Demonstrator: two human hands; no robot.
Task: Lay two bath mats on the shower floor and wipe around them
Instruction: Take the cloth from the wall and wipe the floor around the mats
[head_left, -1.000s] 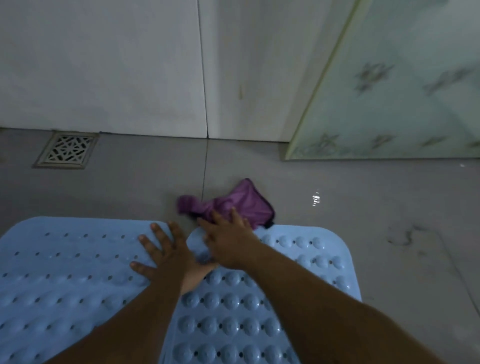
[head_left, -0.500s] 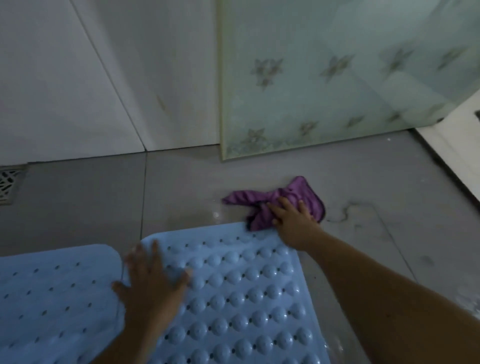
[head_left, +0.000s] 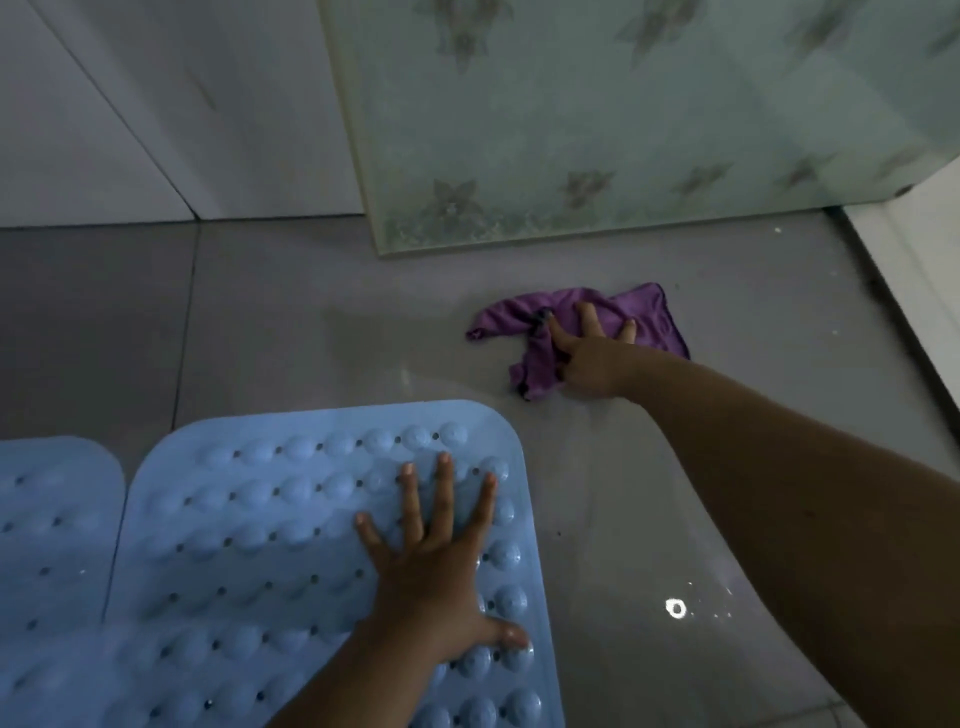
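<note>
Two light blue bath mats lie side by side on the grey tiled floor (head_left: 260, 322). The right mat (head_left: 260, 545), covered in bumps and small holes, has my left hand (head_left: 436, 566) pressed flat on it with fingers spread. The left mat (head_left: 52, 519) shows only partly at the frame's left edge. Beyond the right mat's far right corner, my right hand (head_left: 592, 353) presses a crumpled purple cloth (head_left: 644, 314) onto the wet floor, fingers straight on top of it.
A frosted glass panel with flower prints (head_left: 597, 130) stands just behind the cloth. White tiled walls (head_left: 156, 104) rise at the back left. A white raised edge (head_left: 914, 270) runs along the right side. The floor around the cloth looks wet and shiny.
My right hand has slid the purple cloth to the right and away from the mat. My left hand has moved right across the mat. The view has turned right, and the floor drain is out of frame.
</note>
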